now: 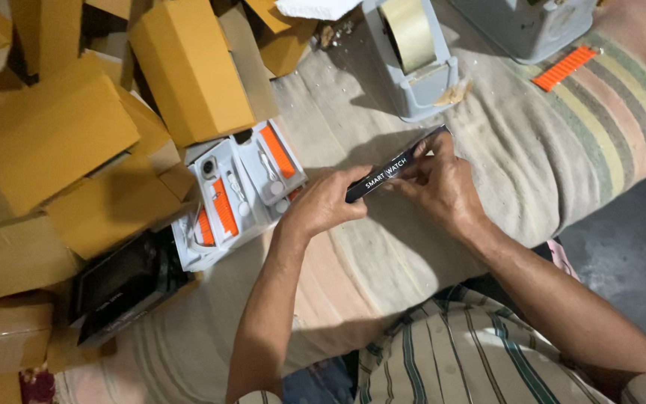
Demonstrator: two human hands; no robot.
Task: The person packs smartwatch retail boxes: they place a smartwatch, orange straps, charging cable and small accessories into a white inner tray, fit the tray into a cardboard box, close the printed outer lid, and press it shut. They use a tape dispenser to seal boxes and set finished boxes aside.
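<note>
Head view: you hold a slim black box (396, 166) between both hands, above the striped cloth (562, 142) that covers the work surface; its narrow printed side faces up at you, so it is turned edge-on, probably so you can work along that edge; left hand (327, 202) grips the lower end, fingers curled shut round it from below, thumb on top; right hand (439, 183) pinches the upper end, fingers (431, 150) closed on the far corner, which steadies the box at both ends and keeps it off the cloth; box tilts, upper end toward the tape dispenser (416, 63); dispenser sits at the far edge of the cloth just beyond your right hand, roll of tan tape facing you, near enough to reach without shifting; a loose orange strap (566, 67) lies on the cloth toward the far right corner, beside a grey machine (525, 26), well apart from the hands; left of your left hand, at the cloth's left edge, white trays (237, 191) lie open and overlapping, orange straps and small white parts in their slots, near the left wrist; a black box lid (121, 280) sits just below them; beyond, a heap of yellow-brown cartons (61, 127) fills the left side, stacked loosely, some tilted; white crumbs scatter on the cloth near the dispenser; your striped shirt shows at the near edge.
</note>
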